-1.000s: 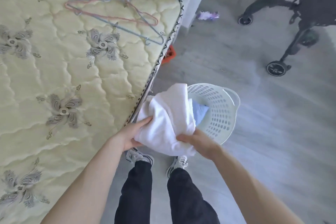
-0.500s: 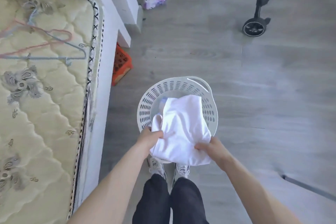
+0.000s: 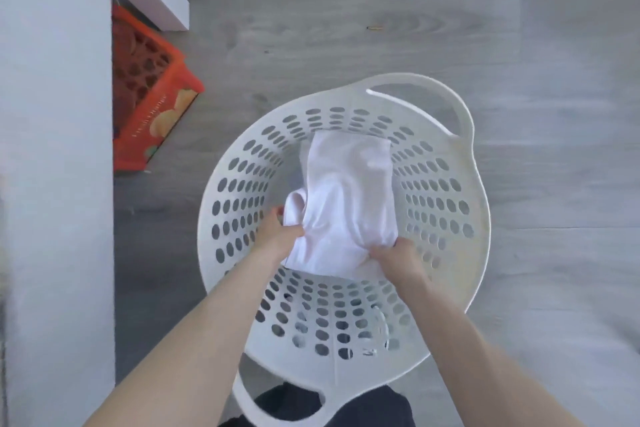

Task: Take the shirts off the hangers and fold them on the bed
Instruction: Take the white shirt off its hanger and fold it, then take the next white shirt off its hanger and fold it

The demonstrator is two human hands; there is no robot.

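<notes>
Together my left hand [image 3: 280, 236] and right hand [image 3: 398, 258] gripped the folded white shirt [image 3: 346, 201] inside the laundry basket [image 3: 460, 218], its long axis pointing away from me.

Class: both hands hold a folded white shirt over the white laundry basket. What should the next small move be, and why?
Probably lower the shirt to the bottom of the basket and let go. The left hand and right hand each grip a near corner of the folded shirt, which sits within the basket's rim. Whether it touches the bottom is unclear.
</notes>
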